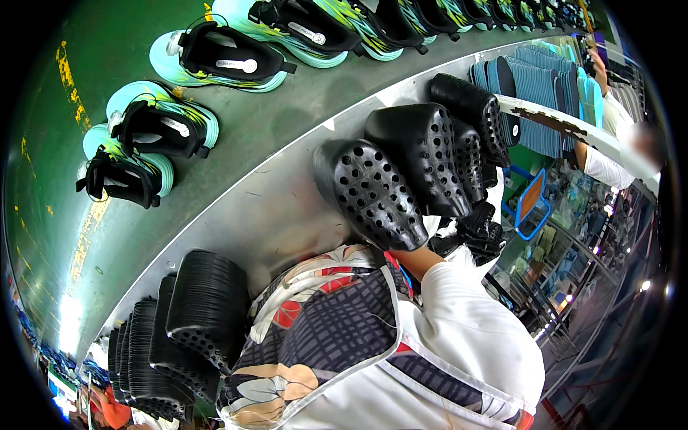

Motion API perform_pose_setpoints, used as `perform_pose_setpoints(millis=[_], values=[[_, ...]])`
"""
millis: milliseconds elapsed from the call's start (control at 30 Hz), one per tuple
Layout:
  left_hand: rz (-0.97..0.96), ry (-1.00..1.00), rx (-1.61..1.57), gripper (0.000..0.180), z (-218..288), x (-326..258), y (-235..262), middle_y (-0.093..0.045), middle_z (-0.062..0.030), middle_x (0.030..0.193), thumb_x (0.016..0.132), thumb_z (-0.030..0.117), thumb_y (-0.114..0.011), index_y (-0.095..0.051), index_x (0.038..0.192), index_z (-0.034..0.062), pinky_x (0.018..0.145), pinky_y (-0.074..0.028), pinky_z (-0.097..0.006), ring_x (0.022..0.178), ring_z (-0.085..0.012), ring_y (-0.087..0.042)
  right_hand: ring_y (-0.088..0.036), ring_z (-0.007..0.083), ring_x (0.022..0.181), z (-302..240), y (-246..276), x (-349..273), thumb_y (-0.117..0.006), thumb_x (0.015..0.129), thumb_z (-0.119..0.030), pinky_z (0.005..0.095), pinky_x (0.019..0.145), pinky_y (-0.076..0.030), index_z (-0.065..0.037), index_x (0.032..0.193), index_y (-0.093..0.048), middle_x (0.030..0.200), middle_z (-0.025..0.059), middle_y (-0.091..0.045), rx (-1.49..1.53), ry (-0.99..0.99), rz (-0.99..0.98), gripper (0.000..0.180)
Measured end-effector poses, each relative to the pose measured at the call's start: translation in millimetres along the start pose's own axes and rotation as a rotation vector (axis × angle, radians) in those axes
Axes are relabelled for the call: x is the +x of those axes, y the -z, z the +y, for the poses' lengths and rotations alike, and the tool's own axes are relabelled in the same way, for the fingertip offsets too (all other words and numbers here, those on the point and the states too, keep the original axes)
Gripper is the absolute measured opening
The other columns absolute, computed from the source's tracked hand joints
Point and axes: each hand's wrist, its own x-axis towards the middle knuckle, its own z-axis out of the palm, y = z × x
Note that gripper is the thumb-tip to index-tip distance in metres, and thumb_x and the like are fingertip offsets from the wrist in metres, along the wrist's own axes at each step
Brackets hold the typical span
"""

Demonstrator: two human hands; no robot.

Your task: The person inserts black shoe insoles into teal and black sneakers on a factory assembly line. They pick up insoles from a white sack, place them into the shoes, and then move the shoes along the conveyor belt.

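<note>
From the head camera, looking down, a person's right arm in a white sleeve [473,322] comes up from the lower right of the frame and runs toward the middle. Its hand is hidden behind a black perforated shoe upper [369,193], so whether the grip is closed on that piece or only pressed to its underside cannot be told; only a sliver of wrist shows at the piece's lower end. The left hand is not in the picture.

The perforated upper sits at the centre of the frame, over the grey metal counter [279,208]. Its long axis runs from upper left down to lower right, in line with the forearm, the rounded toe pointing away from the person. Just to its right, touching or overlapping, more black perforated uppers [430,154] stand in a row that climbs toward the upper right. The right arm is plainly the nearer one to all of these.

At the lower left a stack of black perforated pieces [193,315] leans along the counter's near edge. Beyond the counter, a green conveyor belt [100,50] curves across the upper left, carrying teal shoe soles with black clamps [222,57] spaced along it. At the upper right stand blue insoles [537,93], with another person's arm [605,165] beside them.
</note>
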Motion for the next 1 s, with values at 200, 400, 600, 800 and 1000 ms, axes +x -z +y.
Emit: perform_pose_setpoints(millis=[200,400,600,800,1000], values=[[0.079,-0.068,-0.013,0.045,-4.2,16.0,-22.9,-0.064,-0.0179,0.093,0.082,0.048,-0.064,-0.064,0.098,0.0067,0.076,-0.047,-0.043,0.086,-0.0378,-0.06,-0.063,0.0352,0.1,16.8,35.2,25.1,-0.056,0.087,-0.031,0.0428,0.086,-0.049,-0.011,0.112,-0.068,0.111,0.0169,-0.067,0.064,0.069,0.124,0.034],[0.218,-0.142,0.007,0.046,-9.2,23.4,-41.6,-0.065,-0.018,0.095,0.081,0.05,-0.064,-0.065,0.099,0.0079,0.077,-0.047,-0.044,0.088,-0.039,-0.061,-0.062,0.0391,0.102,-0.8,122.5,-14.6,-0.052,0.09,-0.034,0.0423,0.086,-0.049,-0.009,0.114,-0.067,0.112,0.0191,-0.065,-0.074,0.145,-0.044,0.038],[0.174,-0.089,0.046,0.046,53.5,11.4,-27.6,-0.065,-0.0156,0.097,0.079,0.05,-0.066,-0.064,0.101,0.009,0.086,-0.042,-0.05,0.094,-0.0384,-0.059,-0.06,0.0402,0.102,0.5,135.5,-29.0,-0.053,0.088,-0.026,0.0433,0.088,-0.048,-0.007,0.115,-0.065,0.114,0.0204,-0.064,-0.148,0.284,0.091,0.036],[0.595,-0.285,-0.269,0.028,39.7,1.6,-72.0,-0.053,-0.0155,0.085,0.078,0.02,-0.073,-0.051,0.085,0.0029,0.07,-0.043,-0.045,0.08,-0.0358,-0.053,-0.061,0.0402,0.098,-52.0,169.9,-88.2,-0.048,0.09,-0.027,0.0463,0.085,-0.048,-0.005,0.101,-0.065,0.103,0.0215,-0.066,-0.264,0.333,0.24,0.03],[0.429,-0.428,-0.426,0.024,66.4,-19.3,-66.1,-0.058,-0.0144,0.081,0.081,0.024,-0.07,-0.059,0.09,0.0041,0.066,-0.047,-0.041,0.073,-0.0316,-0.059,-0.063,0.0382,0.092,-82.8,181.9,-126.9,-0.045,0.092,-0.03,0.0465,0.081,-0.049,-0.008,0.096,-0.064,0.096,0.0181,-0.067,-0.283,0.475,0.378,0.029]])
